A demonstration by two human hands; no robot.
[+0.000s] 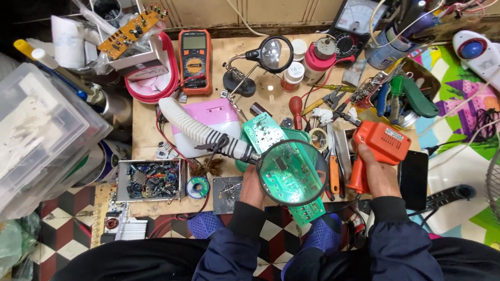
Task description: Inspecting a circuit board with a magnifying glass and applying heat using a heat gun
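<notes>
From the head camera, you look down on a cluttered wooden workbench [151, 117] set over a checkered floor, crowded with tools and electronic parts. Your left hand [253, 187] grips the lower edge of a green circuit board [291, 171], fingers closed on it. A round magnifying lens [293, 172] on a ribbed white flexible arm [203, 132] hangs directly over the board, just above your left hand. Your right hand [379, 174] is clenched around the handle of an orange soldering gun [377, 151], held upright just right of the board and lens. Between your two hands lie pliers and screwdrivers [333, 156]. Left of your left hand sit a small solder spool [198, 187] and an open tray of loose components [150, 179]. Farther up from your grip stand an orange multimeter [195, 61] and a helping-hands stand with a small magnifier [271, 54].
</notes>
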